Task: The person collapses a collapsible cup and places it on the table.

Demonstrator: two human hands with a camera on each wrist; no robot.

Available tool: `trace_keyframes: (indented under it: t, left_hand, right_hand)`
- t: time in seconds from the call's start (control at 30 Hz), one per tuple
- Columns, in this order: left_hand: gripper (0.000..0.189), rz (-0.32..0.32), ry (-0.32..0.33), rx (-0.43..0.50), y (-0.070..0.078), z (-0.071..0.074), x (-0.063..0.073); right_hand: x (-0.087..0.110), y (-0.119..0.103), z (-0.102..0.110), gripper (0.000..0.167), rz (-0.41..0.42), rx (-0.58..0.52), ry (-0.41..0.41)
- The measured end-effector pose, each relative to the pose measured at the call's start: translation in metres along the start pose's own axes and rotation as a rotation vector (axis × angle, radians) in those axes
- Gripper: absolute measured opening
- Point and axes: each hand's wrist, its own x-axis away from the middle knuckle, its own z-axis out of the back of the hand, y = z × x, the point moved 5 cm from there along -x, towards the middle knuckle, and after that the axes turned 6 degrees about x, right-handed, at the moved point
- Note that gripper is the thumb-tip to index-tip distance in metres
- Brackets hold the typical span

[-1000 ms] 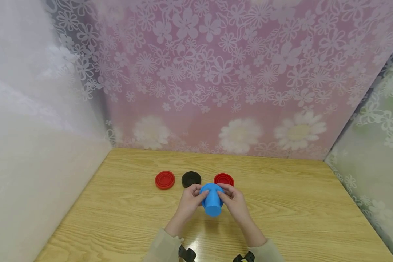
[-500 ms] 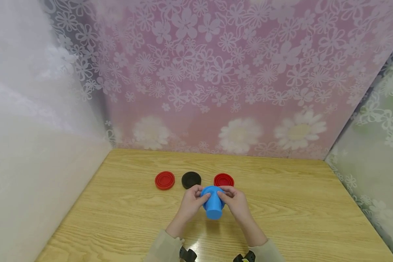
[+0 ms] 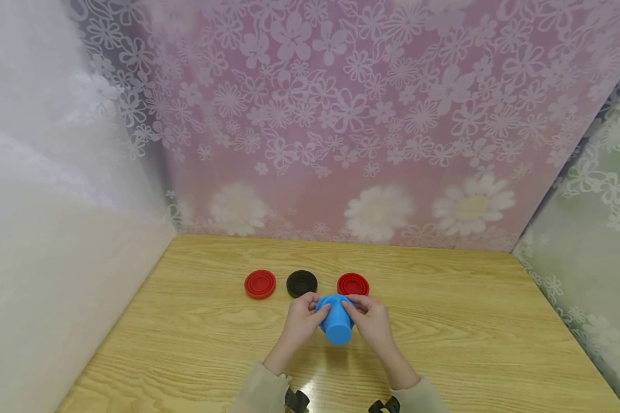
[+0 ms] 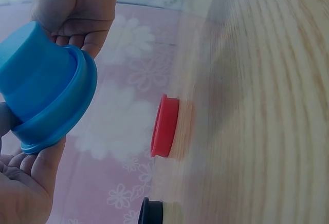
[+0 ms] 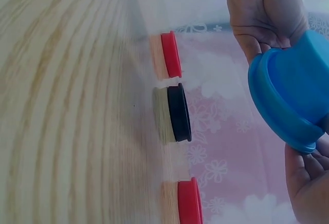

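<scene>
A blue collapsible cup (image 3: 338,334), partly pulled out with a wide rolled rim, is held between both hands above the table. Its narrow base points down and toward the person in the head view. The left hand (image 3: 302,322) grips the rim from the left, thumb on the cup's side and fingers behind. On the opposite side, the right hand (image 3: 376,324) pinches the rim in the same way. From the left wrist, the cup (image 4: 43,80) shows a stepped wall and a thick collar. Its opening is turned away and hidden in the head view.
Beyond the hands, a ringed red disc (image 3: 260,284), a black disc (image 3: 302,284) and another red disc (image 3: 353,284) lie in a row on the wood-grain table (image 3: 196,332). Flower-patterned sheets (image 3: 310,115) rise behind the table and at both sides.
Both hands have brought the cup slightly down and toward the person, its base swinging a little to the right. The grip stays the same, and the discs have not moved.
</scene>
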Motion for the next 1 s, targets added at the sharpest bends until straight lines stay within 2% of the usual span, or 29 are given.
trace_keyframes:
  t: [0.2, 0.5, 0.73, 1.0]
  left_hand:
    - [0.01, -0.013, -0.004, -0.04, 0.004, 0.002, 0.001]
    - [0.01, -0.019, -0.006, -0.004, 0.004, 0.005, 0.0]
    - [0.014, 0.042, -0.036, 0.066, -0.004, 0.006, 0.001]
    - [0.022, 0.092, -0.143, 0.191, -0.014, 0.006, -0.002]
  right_hand:
    - [0.008, -0.028, 0.004, 0.017, 0.046, 0.026, 0.02]
    - [0.007, -0.032, 0.006, 0.018, 0.034, 0.007, -0.005]
    - [0.0, 0.003, 0.0, 0.02, -0.024, -0.058, -0.025]
    - [-0.002, 0.015, -0.003, 0.021, -0.105, -0.181, -0.054]
